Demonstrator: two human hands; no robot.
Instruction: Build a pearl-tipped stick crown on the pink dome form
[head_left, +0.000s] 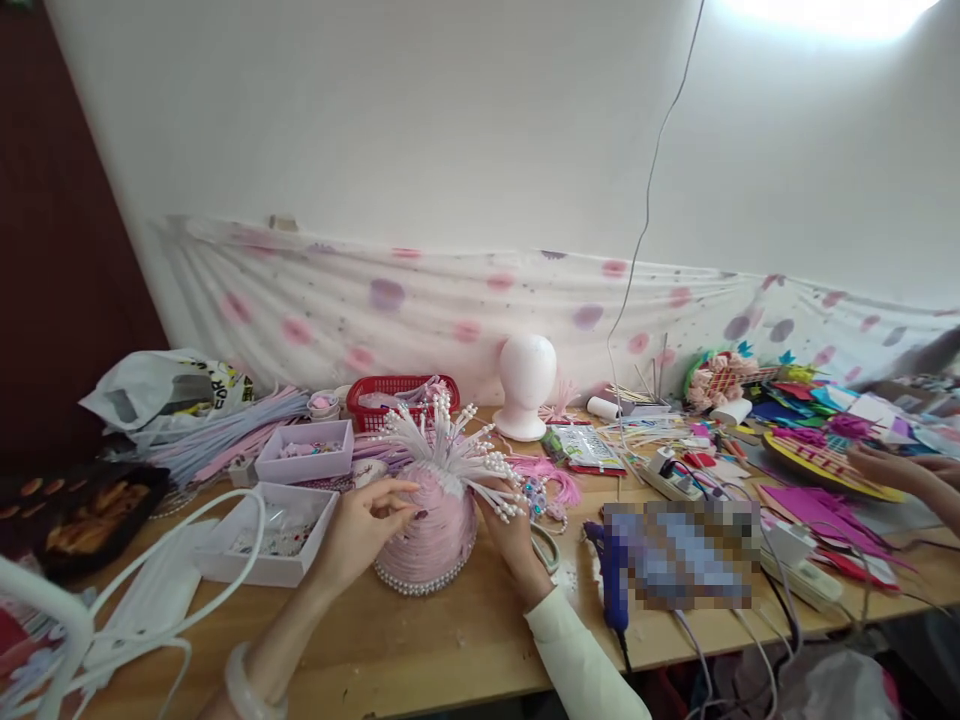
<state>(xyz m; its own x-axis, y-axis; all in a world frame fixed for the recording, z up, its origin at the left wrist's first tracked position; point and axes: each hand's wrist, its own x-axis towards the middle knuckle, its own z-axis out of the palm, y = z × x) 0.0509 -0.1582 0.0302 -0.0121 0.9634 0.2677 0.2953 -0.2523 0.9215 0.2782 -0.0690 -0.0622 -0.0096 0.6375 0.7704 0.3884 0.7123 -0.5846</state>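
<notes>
Between left hand (pixel 373 515), loosely curled, any pinch unclear, and right hand (pixel 517 545), fingers hidden, grip unclear, a pink dome (pixel 426 545) topped with white beaded stems (pixel 436 440), white foam head (pixel 527 375) beyond both hands

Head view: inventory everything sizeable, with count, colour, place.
Dome: 1, pink, centre
Stalks: many, white, atop dome
Foam head: 1, white, behind dome
Basket: 1, red, behind dome
Boxes: 2, pale, left
Bag: 1, white, far left
Tray: 1, black, left edge
Strips: many, pink and grey, left
Glue gun: 1, purple, right
Blurred patch: unclear, right
Power strip: at least 1, white, right
Disc: 1, yellow and magenta, right
Paper: many, mixed colours, far right
Cord: 1, grey, upper right
Cloth: 1, white, spotted, rear
Table: 1, brown, beneath
Co-worker's hands: 2, far right
Left hand: 1, dome's left side
Right hand: 1, dome's right side
</notes>
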